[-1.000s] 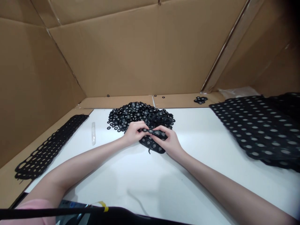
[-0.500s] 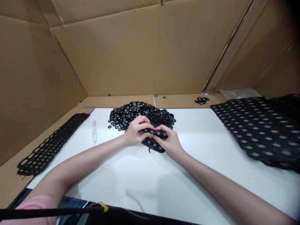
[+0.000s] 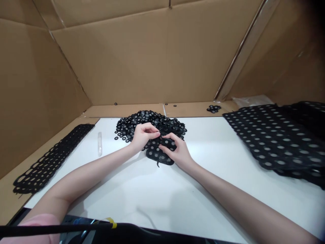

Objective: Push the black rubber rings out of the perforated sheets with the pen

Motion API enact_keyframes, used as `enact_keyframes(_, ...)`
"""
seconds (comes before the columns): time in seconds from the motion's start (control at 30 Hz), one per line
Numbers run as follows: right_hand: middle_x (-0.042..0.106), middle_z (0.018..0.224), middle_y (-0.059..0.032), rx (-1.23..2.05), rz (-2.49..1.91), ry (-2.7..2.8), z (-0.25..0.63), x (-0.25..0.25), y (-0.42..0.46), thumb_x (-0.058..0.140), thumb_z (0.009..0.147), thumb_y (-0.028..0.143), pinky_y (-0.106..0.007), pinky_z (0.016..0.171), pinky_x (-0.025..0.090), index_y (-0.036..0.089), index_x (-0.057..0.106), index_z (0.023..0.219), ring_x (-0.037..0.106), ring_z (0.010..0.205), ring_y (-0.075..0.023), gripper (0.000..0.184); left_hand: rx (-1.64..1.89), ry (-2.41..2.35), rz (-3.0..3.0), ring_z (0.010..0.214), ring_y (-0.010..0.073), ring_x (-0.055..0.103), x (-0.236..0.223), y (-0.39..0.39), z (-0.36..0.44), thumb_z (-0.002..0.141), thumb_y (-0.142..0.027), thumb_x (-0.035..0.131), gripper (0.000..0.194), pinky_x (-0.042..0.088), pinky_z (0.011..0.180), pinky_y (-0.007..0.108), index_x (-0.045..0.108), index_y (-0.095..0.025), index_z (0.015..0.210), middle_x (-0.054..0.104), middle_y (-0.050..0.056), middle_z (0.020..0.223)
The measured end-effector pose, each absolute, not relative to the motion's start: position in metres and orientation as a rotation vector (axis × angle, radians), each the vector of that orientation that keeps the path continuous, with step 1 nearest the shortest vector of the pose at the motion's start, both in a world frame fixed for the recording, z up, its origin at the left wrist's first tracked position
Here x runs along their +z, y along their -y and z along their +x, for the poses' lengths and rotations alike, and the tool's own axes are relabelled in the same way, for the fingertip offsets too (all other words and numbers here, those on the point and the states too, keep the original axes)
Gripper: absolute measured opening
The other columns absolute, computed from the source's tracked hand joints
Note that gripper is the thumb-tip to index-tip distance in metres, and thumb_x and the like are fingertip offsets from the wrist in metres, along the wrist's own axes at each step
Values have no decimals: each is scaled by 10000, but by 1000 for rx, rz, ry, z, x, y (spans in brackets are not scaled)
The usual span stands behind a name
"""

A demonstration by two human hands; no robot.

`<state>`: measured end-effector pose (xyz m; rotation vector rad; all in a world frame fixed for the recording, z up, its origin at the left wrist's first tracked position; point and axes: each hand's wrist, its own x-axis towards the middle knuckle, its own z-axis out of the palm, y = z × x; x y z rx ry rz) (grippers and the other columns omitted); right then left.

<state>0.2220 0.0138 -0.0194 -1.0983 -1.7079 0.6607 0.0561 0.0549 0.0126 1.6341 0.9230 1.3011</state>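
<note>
Left hand (image 3: pixel 142 136): fingers pinching a small dark piece (image 3: pixel 158 132). Right hand (image 3: pixel 179 153): fingers apart at the spotted sheet (image 3: pixel 159 156), grip unclear. The sheet is mid-surface (image 3: pixel 122 189); ring heap (image 3: pixel 133 122) at eleven o'clock, cardboard wall (image 3: pixel 157 61) twelve.

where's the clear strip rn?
The clear strip lies toward the left in the head view, on the white surface between the black perforated sheeting and the pile of black rings.
</note>
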Motion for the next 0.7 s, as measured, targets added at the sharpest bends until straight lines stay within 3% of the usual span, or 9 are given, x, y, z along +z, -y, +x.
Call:
enact_keyframes(0.13,685,875,-20,711,-1145,1751,222,-22,-13,645,735,277,-309,726,459,208,598,858,628,822,-212,149,1594,-936,1414,543,76,485,34,-83,38,572,-245,780,180,369,520,191,641,-131,587,593,-15,582)
enact_keyframes(0.23,692,890,-20,767,-1192,1744,222,-21,-11,657,716,265,-321,732,468,215,598,868,634,828,-220,171,1870,-961,1470,550,79,486,51,-107,10,632,-283,745,168,345,501,189,682,-144,701,606,-12,621)
enact_keyframes(0.43,685,959,-13,825,-1159,1744,223,-18,-11,662,722,271,-334,776,468,227,601,923,631,873,-213,214,1598,-1358,2046,652,120,539,36,-125,-17,739,-225,641,158,432,671,257,741,-154,839,642,27,753)
enact_keyframes(0.57,684,968,-12,852,-1148,1752,224,-19,-12,659,721,258,-335,784,469,230,604,932,628,886,-210,220,1533,-1357,2101,641,108,542,25,-126,-17,746,-167,588,273,457,684,257,705,-155,992,634,25,809)
enact_keyframes(0.7,680,978,-13,885,-1159,1734,225,-19,-11,660,721,266,-329,757,479,234,602,953,629,855,-205,242,1563,-1303,2036,640,101,550,24,-126,-18,726,-119,558,283,463,663,240,686,-147,977,627,29,843)
